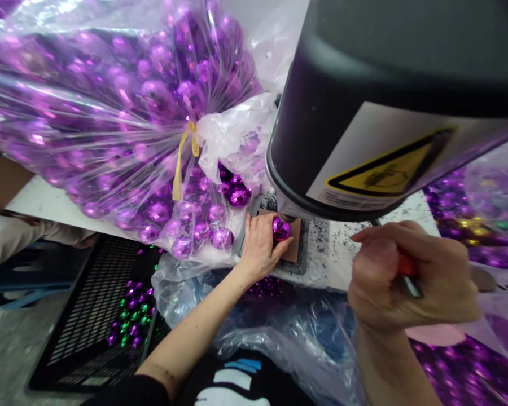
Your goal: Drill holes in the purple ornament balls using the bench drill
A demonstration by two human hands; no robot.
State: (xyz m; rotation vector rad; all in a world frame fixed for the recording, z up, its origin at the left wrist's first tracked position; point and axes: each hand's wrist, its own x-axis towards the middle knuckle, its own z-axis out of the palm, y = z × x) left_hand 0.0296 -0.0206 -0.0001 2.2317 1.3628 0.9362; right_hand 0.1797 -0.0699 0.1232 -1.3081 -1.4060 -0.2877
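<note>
The purple bauble (281, 228) sits against the right side of the left hand (259, 242), grasped by its thumb and fingers, right under the black machine's (338, 152) lower tip and over the brown board (295, 243). It is round, so no long axis shows. The left hand is nearer; the right hand (427, 276), well apart to the right, is clenched around the red handle (407, 264). Counted: one bauble in the grip, one machine, one board, one handle, one yellow tie (178, 169); the baubles in the tied bag (122, 107) are too many to count.
</note>
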